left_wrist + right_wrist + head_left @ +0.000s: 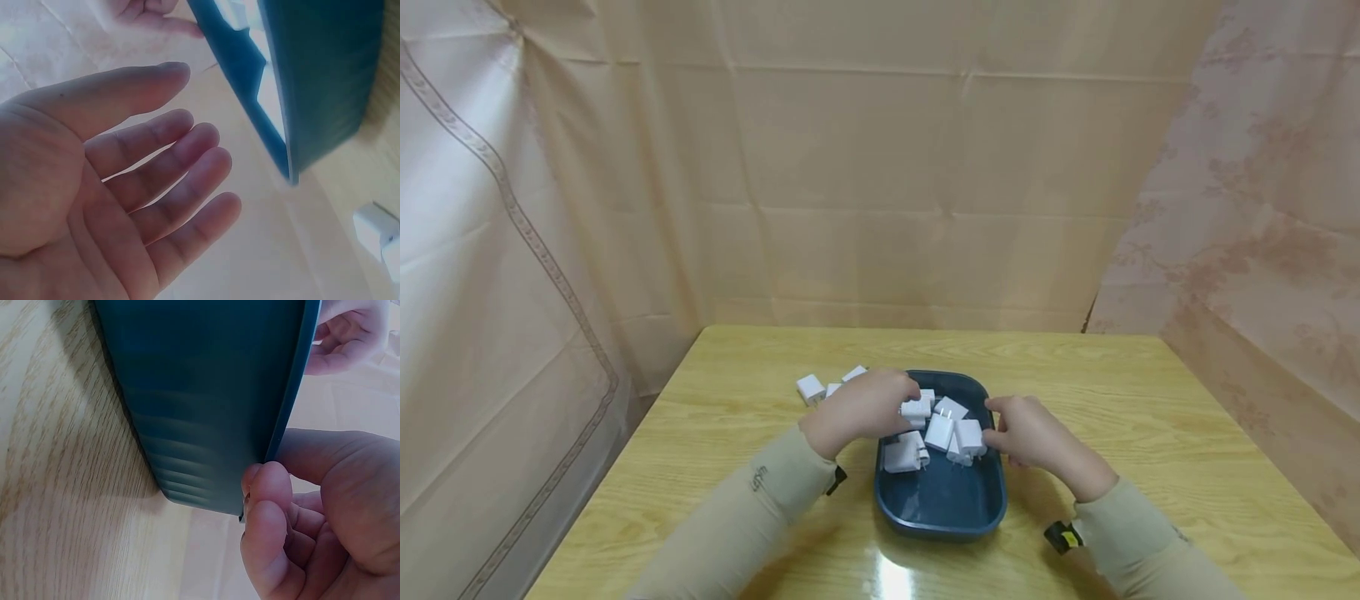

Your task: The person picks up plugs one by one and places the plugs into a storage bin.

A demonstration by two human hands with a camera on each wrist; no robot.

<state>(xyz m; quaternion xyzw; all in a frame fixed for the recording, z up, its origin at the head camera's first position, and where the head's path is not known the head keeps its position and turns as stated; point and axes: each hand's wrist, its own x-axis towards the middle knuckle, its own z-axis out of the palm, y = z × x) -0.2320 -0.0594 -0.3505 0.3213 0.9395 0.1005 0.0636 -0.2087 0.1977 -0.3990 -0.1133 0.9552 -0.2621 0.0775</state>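
Note:
A dark blue plastic bin (942, 502) sits on the table with several white plug chargers (939, 432) heaped in its middle and far part, some with prongs showing. My left hand (867, 407) hovers over the bin's left rim beside the chargers. In the left wrist view its fingers are loosely bent, thumb apart, with nothing in the palm. At the right rim, my right hand (1036, 435) pinches the bin's edge. The right wrist view shows the thumb over the rim and curled fingertips (273, 487) against the outer wall.
More white chargers (810, 389) lie on the wooden table (752, 358) left of the bin, partly behind my left hand. Cloth sheets (880, 183) hang behind the table and at both sides.

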